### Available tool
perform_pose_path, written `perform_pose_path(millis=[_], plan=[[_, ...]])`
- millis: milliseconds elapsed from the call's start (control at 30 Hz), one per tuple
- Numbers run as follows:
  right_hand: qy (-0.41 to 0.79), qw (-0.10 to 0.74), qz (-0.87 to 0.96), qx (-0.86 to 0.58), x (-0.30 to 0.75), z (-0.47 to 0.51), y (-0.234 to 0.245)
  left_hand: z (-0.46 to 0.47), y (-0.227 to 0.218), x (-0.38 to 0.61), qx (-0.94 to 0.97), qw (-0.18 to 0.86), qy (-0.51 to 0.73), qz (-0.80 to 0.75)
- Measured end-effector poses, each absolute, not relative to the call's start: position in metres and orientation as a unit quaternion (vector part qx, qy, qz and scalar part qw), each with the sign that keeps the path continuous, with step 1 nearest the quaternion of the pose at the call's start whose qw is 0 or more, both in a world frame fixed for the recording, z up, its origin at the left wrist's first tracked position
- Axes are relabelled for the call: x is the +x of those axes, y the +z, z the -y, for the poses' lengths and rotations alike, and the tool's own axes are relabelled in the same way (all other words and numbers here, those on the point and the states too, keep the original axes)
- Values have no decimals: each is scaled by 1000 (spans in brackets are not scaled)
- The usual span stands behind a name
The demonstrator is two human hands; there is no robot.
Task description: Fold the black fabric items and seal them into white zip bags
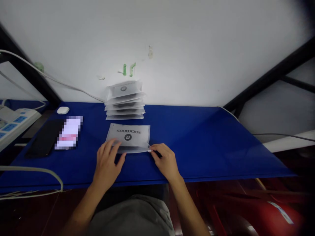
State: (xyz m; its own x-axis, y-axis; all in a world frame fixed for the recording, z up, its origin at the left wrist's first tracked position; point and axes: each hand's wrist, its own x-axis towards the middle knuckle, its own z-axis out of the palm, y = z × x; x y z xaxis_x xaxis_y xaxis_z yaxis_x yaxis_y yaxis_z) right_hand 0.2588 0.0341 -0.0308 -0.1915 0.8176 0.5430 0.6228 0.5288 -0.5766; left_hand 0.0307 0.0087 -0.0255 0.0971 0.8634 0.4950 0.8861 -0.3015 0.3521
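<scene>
A frosted plastic zip pouch (130, 135) printed with a logo lies flat on the blue table cover (197, 141). My left hand (108, 160) rests on the pouch's near left corner, fingers spread flat. My right hand (165, 160) pinches the pouch's near right corner at its zip edge. Behind the pouch, against the white wall, stands a stack of several similar pouches (125, 101).
A black phone (44, 139) and a blurred lit screen (69, 132) lie at the left. A small white case (63, 110) sits behind them. A power strip (14, 123) and white cables (31, 172) are at the far left. Black frame bars (270, 77) run at the right.
</scene>
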Motion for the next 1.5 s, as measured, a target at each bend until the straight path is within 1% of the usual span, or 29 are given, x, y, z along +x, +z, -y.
perform_pose_path(millis=[167,367,667,800,1133,1400,1500], plan=[[125,430,765,-464,258,-34,-29,-14,-17,70,-816,11,-313,486],[109,418,776,-460,259,-34,-30,-29,-11,87,-842,2,-290,456],[88,402,781,-469,258,-33,-28,-35,-7,90,-837,-13,-286,466],[82,396,785,-469,258,-33,-27,-36,-7,94,-848,-28,-292,442],[33,353,799,-485,258,-31,-25,-36,-5,91,-856,34,-271,439],[13,354,786,-507,258,-32,-23,-33,-7,47,-839,65,-240,484],[7,352,784,-512,258,-33,-24,-30,-9,28,-824,69,-246,505]])
